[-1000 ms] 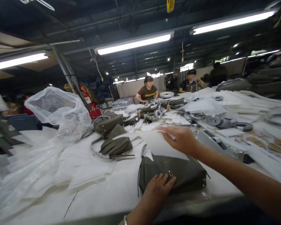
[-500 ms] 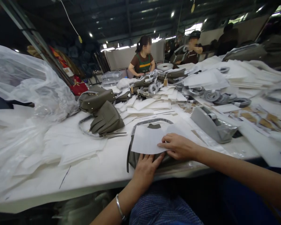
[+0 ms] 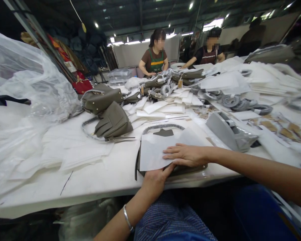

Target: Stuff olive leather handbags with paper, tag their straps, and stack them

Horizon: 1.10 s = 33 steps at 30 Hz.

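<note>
An olive bag (image 3: 163, 132) with a wrapped handle lies near the front edge of the table, largely covered by a white sheet (image 3: 152, 150). Resting flat on the sheet, my right hand (image 3: 184, 154) has its fingers stretched out. My left hand (image 3: 155, 179) is at the bag's near side; its thumb points toward my right hand, and its other fingers are hidden under the sheet's lower edge. Whether they grip anything does not show. The bag's dark strap end (image 3: 137, 164) sticks out on the left.
Olive bags (image 3: 114, 122) lie to the left, beyond stacked white sheets (image 3: 77, 147). A grey wrapped bag (image 3: 224, 130) stands at the right. Clear plastic (image 3: 40, 80) bulks at far left. Two people (image 3: 156, 62) work across the table (image 3: 95, 187), behind piled straps and bags.
My right hand has flattened and shifted slightly left over the sheet. The sheet's near edge now covers my left fingers. Across the table, the person at right has lowered an arm.
</note>
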Tool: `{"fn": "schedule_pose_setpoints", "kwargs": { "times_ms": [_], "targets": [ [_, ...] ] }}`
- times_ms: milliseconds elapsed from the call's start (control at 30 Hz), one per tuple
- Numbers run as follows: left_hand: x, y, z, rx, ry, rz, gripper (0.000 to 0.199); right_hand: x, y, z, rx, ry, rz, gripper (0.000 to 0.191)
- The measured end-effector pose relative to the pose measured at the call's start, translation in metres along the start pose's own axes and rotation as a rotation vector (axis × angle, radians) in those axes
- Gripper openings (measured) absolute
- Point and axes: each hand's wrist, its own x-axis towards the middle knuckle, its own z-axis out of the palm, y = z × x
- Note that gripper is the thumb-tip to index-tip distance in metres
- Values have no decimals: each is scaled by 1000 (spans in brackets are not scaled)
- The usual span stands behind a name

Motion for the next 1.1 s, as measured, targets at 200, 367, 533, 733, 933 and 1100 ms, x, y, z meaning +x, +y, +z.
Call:
{"fn": "schedule_pose_setpoints", "kwargs": {
  "times_ms": [200,367,533,733,933,1100],
  "targets": [
    [1,3,-4,14,-25,3,51,-10,-1,37,-97,226,14,53],
    [-5,2,-15,-4,-23,7,53,-18,-4,59,-205,305,36,59],
    [-16,-4,-15,38,29,-10,49,-14,-1,47,-200,241,1,57],
    [-24,-7,-3,53,86,20,45,-13,-1,50,-212,261,-38,54],
    [-25,-13,-6,24,207,90,38,-16,-2,50,-188,210,-74,50],
    [-35,11,-37,-124,323,46,29,-18,-1,50,-169,241,-85,51]
  ]
}}
